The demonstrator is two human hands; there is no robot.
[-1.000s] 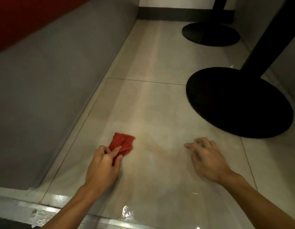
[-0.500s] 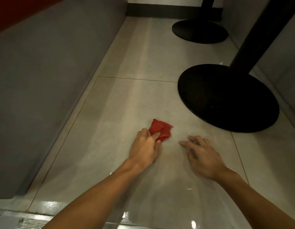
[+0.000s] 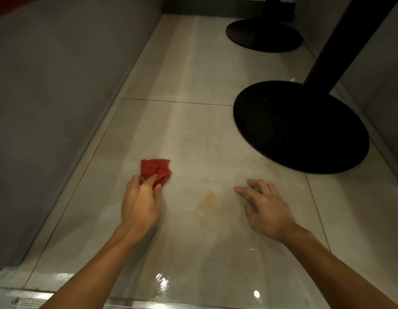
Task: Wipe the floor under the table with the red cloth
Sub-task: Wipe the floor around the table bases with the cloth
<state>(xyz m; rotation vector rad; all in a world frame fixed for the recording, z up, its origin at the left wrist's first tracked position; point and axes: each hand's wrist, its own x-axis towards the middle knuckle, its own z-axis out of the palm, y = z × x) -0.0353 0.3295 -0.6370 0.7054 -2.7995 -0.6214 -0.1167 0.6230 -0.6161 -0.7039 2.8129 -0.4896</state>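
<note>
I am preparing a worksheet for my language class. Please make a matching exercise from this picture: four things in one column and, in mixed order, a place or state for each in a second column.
Things
1. red cloth
2. right hand
3. near table base
4. brownish stain

Places or states
A. rests on the floor, fingers spread
B. gripped by the left hand
C. on the floor between the two hands
D. black and round, ahead of the right hand

Pairs: 1-B, 2-A, 3-D, 4-C
</note>
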